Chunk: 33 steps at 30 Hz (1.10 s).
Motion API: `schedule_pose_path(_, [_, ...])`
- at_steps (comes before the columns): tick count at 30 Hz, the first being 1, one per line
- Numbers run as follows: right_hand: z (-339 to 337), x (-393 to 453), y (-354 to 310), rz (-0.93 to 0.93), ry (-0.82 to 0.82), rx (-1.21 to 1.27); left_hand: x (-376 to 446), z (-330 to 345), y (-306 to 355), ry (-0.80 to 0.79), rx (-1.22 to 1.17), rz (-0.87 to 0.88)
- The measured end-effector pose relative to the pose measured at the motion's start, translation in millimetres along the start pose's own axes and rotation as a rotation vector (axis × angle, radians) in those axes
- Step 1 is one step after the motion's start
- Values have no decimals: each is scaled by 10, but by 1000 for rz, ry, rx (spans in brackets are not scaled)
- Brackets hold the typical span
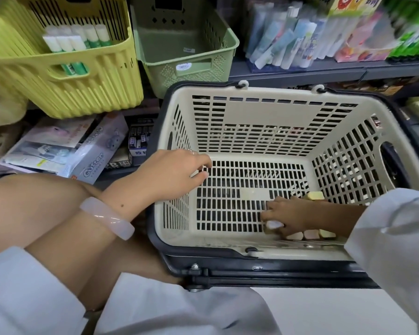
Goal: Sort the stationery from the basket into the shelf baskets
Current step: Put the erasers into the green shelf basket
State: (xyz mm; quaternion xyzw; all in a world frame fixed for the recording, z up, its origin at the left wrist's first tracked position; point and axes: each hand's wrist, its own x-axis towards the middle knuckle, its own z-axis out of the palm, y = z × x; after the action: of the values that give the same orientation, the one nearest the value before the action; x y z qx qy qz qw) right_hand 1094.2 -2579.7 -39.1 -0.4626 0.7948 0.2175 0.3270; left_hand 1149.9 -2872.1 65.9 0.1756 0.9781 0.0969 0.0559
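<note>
Shelf aisle; right hand deep in basket, grip around pastel erasers.

Cream shopping basket matt perforated plastic; bangle glossy, translucent; sleeve white cloth.

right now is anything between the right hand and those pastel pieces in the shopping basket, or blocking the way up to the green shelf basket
Nothing visible. The right hand is already on the pastel pieces at the near right corner of the shopping basket. The basket is open-topped, and the green shelf basket behind it looks empty and uncovered.
</note>
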Motion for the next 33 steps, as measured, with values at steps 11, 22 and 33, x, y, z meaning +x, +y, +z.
schedule_pose_path(11, [-229, 36, -38, 16, 143, 236, 3, -23, -2, 13, -65, -2])
schedule_pose_path(22, [-2230, -225, -539, -64, 1016, 681, -18, -430, 30, 191, -1774, -426])
schedule_pose_path(33, [-2828, -43, -829, -277, 904, 737, -428, -682, -490, 432, -1915, -527])
